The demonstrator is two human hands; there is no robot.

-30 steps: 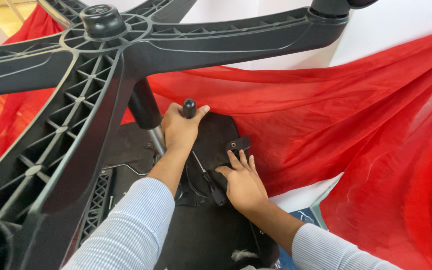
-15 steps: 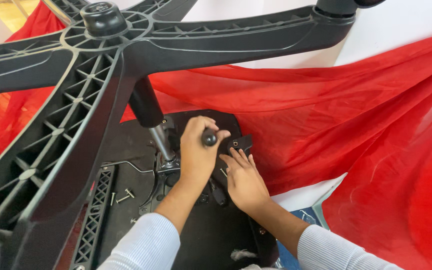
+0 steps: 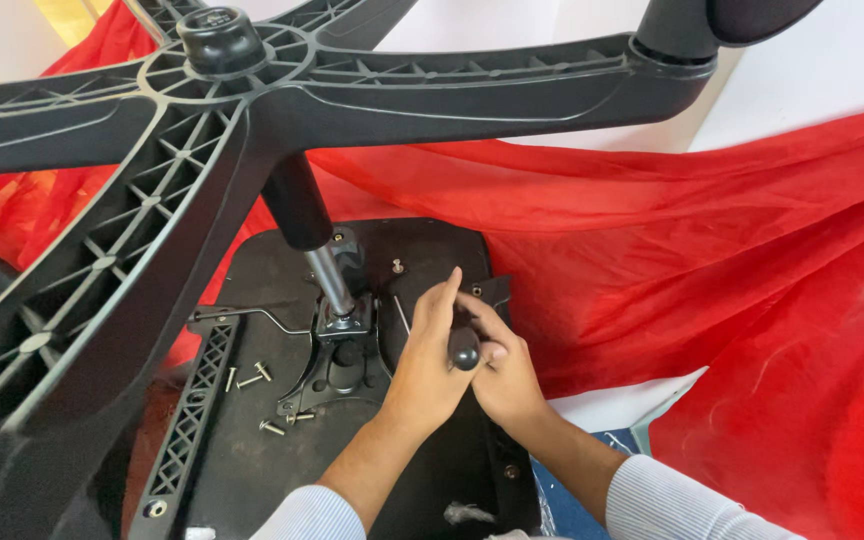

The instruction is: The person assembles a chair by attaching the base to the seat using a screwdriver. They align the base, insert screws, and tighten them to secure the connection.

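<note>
While the black five-armed chair base (image 3: 252,110) fills the upper and left parts of the view, its ribbed arms spread outward above everything else. Behind and to the right lies a large red cloth (image 3: 712,250), draped in folds over a white surface. Beneath the base sits the black underside of the chair seat (image 3: 262,470), facing upward, with the gas-lift column (image 3: 312,240) rising from the metal mechanism plate (image 3: 337,355) at its middle up into the hub of the base. A thin bent lever rod (image 3: 252,313) sticks out leftward from the mechanism. The left hand (image 3: 422,375) is curled, fingers pointing up and away, closed around a tool with a round black knob handle (image 3: 464,348) held over the seat underside just right of the mechanism. The right hand (image 3: 507,375) sits touching the left, its fingers partly bent and its thumb pressed against the knob. Several loose screws (image 3: 252,376) lie on the seat underside, left of and below the mechanism.
</note>
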